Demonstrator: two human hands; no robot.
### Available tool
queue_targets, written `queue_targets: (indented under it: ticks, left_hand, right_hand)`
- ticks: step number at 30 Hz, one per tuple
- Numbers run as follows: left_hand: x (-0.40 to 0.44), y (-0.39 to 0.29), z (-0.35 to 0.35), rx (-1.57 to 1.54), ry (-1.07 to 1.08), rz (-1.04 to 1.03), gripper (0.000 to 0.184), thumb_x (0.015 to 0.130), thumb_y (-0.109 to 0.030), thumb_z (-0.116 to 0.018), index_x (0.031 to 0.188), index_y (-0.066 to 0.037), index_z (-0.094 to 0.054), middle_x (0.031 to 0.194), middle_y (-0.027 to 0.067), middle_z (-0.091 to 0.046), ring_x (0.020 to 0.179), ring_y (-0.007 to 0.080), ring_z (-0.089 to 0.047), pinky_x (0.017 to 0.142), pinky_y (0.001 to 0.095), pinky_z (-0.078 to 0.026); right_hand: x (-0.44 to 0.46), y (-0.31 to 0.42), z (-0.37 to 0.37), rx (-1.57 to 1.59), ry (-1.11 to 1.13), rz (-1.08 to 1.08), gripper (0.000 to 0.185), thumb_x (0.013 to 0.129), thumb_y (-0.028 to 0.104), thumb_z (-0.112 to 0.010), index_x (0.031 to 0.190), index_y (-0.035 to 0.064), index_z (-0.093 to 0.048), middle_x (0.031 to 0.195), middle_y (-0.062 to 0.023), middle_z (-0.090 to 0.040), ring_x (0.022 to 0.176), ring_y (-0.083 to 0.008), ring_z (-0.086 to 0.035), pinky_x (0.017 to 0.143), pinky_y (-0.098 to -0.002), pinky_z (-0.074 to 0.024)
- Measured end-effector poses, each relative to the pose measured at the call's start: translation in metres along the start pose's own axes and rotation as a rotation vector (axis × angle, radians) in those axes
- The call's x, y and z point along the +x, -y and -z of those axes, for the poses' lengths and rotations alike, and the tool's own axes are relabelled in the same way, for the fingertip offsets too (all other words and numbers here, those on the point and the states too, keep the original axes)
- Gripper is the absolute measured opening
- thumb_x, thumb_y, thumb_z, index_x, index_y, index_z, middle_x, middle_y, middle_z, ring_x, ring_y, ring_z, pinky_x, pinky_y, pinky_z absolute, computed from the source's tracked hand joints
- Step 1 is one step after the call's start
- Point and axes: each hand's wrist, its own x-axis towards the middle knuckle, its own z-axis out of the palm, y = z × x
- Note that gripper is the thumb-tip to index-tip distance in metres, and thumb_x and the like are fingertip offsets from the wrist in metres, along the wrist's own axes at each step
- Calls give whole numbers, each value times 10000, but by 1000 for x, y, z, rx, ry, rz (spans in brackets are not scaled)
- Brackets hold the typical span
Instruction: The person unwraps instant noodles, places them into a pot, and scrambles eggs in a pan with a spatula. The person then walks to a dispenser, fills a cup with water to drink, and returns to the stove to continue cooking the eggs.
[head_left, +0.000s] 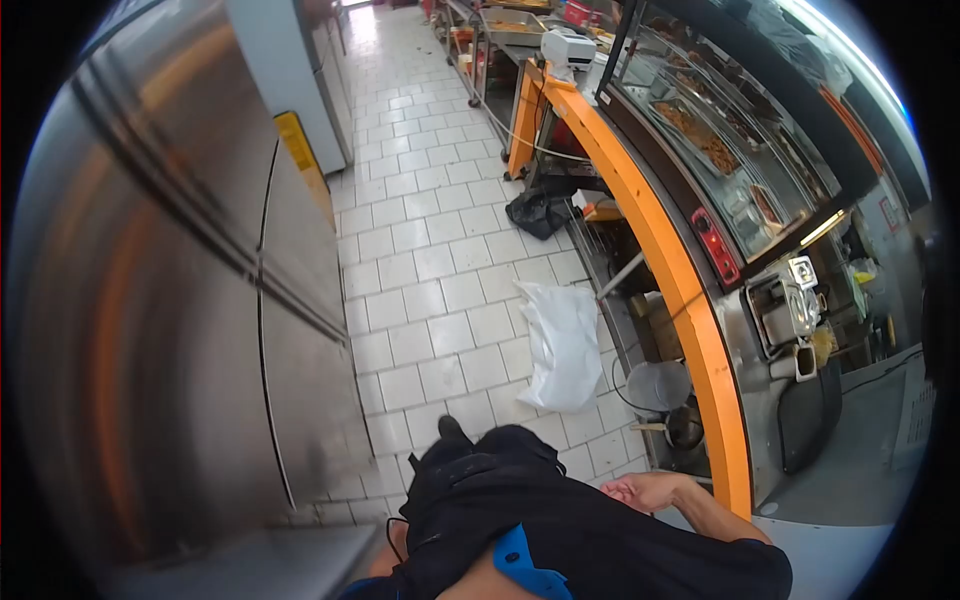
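Observation:
My right hand (643, 490) hangs beside my dark clothing at the lower right, near the counter. Its fingers are loosely curled and apart, with nothing visible in them; part of the hand is hidden by my body. Of my left arm only a bit of skin shows at the bottom edge, and the hand itself is out of sight. A white plastic bag (562, 345) lies flat on the tiled floor ahead, to the right. Beside it, under the counter, are a clear round container (660, 385) and a dark pan (684, 428).
Steel fridge doors (310, 330) line the left side. An orange-edged counter (690, 300) runs along the right, bearing a glass food display (730, 130) and a metal dispenser (785, 310). A black bag (537, 213) sits on the white-tiled floor (440, 290) farther ahead.

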Motion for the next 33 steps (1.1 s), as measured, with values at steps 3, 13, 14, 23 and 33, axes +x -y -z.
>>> queue_targets:
  ticks: [3, 13, 14, 23, 33]
  left_hand:
    - [101, -37, 191, 440, -76, -98, 260, 827, -295, -552, 868, -79, -692, 867, 121, -689, 789, 245, -661, 699, 396, -525]
    - [361, -282, 643, -639, -576, -259, 197, 863, -210, -562, 886, -23, -621, 714, 76, -679, 644, 151, -644, 601, 308, -518]
    - [380, -288, 658, -503, -568, -239, 190, 879, -201, -540, 883, -32, -626, 771, 75, -690, 649, 144, -648, 604, 304, -523]
    - [457, -274, 681, 512, -120, -259, 230, 786, -232, -575, 961, -120, -672, 947, 133, -691, 874, 305, -670, 712, 468, -530]
    - [679, -358, 995, 542, 110, 56, 443, 797, -464, -562, 950, -72, -701, 968, 142, -695, 869, 285, -669, 788, 435, -516]
  right_hand:
    - [28, 81, 3, 235, 172, 69, 259, 809, -130, -580, 959, 52, -471, 895, 2, -628, 829, -61, -590, 741, -205, -465]
    - [146, 392, 89, -199, -139, 228, 253, 766, -147, -555, 888, 60, -474, 736, 58, -442, 697, -22, -447, 663, -174, -407]
    - [152, 428, 105, -204, -137, 235, 253, 766, -147, -555, 888, 60, -474, 736, 58, -442, 697, -22, -447, 663, -174, -407]
    - [276, 721, 236, -130, -6, 61, 311, 865, -26, -583, 1102, 59, -401, 940, -111, -656, 827, -84, -612, 693, -237, -480]
    - [405, 1067, 303, -126, -429, 317, 376, 824, 58, -706, 987, 100, -370, 750, -53, -640, 687, -77, -616, 595, -226, -471]
